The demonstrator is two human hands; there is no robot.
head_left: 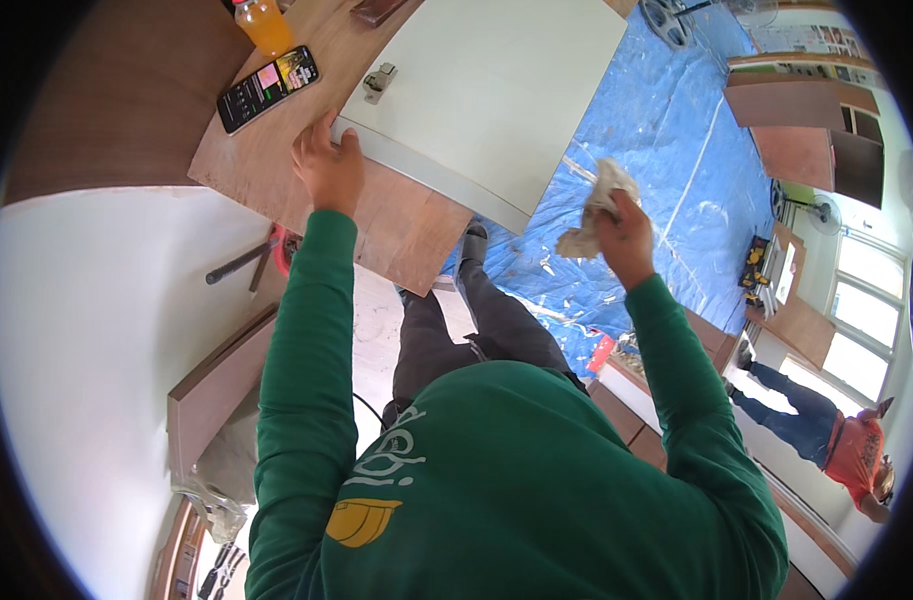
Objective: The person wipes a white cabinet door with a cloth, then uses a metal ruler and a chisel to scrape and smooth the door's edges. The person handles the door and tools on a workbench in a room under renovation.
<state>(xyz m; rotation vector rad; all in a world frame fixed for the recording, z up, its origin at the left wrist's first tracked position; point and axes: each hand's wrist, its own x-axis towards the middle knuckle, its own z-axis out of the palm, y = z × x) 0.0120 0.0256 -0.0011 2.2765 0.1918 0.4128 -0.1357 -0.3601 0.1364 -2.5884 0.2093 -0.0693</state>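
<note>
A white cabinet door (486, 90) with a metal hinge (379, 83) lies on a wooden worktop (401, 215). Its near right corner sticks out past the wood. At the door's left end, my left hand (328, 170) grips the corner, thumb against the edge strip; some of the fingers are hidden. To the right of the door, my right hand (624, 235) is closed around a crumpled, off-white rag (608, 190), held in the air over the blue sheet.
A phone (268, 88) and a bottle of orange drink (264, 25) are at the worktop's left. Blue plastic sheeting (646, 120) covers the floor. A person (826, 425) in an orange shirt stands far right, near windows. Yellow-black tools (756, 265) and a fan (824, 213) are beyond.
</note>
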